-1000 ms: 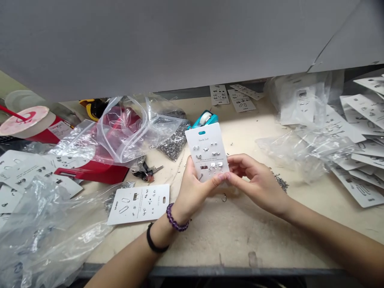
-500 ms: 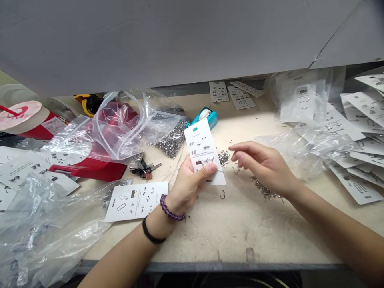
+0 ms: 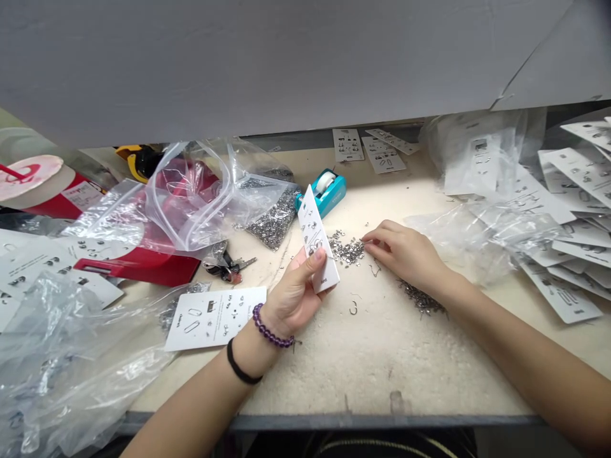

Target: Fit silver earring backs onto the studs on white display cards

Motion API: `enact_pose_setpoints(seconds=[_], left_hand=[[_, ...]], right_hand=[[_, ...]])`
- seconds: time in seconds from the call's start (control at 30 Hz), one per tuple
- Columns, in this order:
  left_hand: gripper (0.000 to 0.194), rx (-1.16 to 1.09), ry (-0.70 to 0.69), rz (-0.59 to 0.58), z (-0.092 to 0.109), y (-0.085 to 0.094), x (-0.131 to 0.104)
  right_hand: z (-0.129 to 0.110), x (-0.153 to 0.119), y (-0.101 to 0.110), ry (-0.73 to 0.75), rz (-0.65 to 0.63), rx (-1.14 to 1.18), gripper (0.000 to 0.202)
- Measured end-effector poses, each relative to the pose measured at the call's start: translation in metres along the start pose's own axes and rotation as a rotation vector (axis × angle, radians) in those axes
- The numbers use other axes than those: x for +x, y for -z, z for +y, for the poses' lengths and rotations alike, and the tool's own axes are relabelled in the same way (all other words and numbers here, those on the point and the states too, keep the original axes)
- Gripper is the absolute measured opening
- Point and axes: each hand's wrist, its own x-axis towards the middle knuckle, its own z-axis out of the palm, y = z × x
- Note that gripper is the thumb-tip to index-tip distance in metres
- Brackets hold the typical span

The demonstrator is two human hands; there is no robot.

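My left hand (image 3: pixel 298 289) holds a white earring card (image 3: pixel 316 245) upright and tilted, thumb on its printed face. Small metal pieces are fixed on the card. At the right edge of a pile of small silver pieces (image 3: pixel 350 250), the fingertips of my right hand (image 3: pixel 405 254) are pinched together; whatever is between them is too small to make out. A darker pile of metal pieces (image 3: pixel 422 299) lies below my right wrist. One loose hoop (image 3: pixel 353 308) lies between the hands. Another filled card (image 3: pixel 217 318) lies flat left of my left wrist.
Behind the held card is a teal tape dispenser (image 3: pixel 329 191). A bag of metal pieces (image 3: pixel 274 216), keys (image 3: pixel 231 267) and a red pouch (image 3: pixel 143 266) lie to the left. Plastic bags and stacked cards (image 3: pixel 568 292) cover the right side. Three cards lie at the back.
The held card has turned so its face is seen more edge-on. My right hand has moved slightly left and down to the silver pile, its fingers now closed together.
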Motion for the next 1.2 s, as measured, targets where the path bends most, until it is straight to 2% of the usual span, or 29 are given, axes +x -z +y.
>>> enact_pose_setpoints(seconds=[0.27,0.57,0.77,0.9,1.0,1.2], left_hand=[[0.039,-0.013,0.028,0.027,-0.001,0.001,0.001],[0.040,-0.001,0.045,0.050,-0.002,0.000,-0.001],[0.043,-0.055,0.076,0.040,-0.003,0.002,-0.001],[0.038,-0.085,0.091,-0.040,-0.004,0.003,-0.002],[0.037,-0.091,0.093,-0.033,-0.004,0.004,-0.002],[0.036,-0.094,0.094,-0.020,-0.005,0.005,-0.001]], right_hand=[[0.004,-0.002,-0.005,0.041,0.034,-0.118,0.017],[0.001,-0.002,0.000,-0.070,-0.001,-0.029,0.017],[-0.002,0.002,-0.003,-0.076,-0.003,-0.103,0.018],[-0.002,0.002,0.003,-0.106,-0.052,-0.041,0.015],[0.001,0.001,0.009,-0.117,-0.074,0.026,0.015],[0.002,0.001,0.010,-0.111,-0.039,0.073,0.018]])
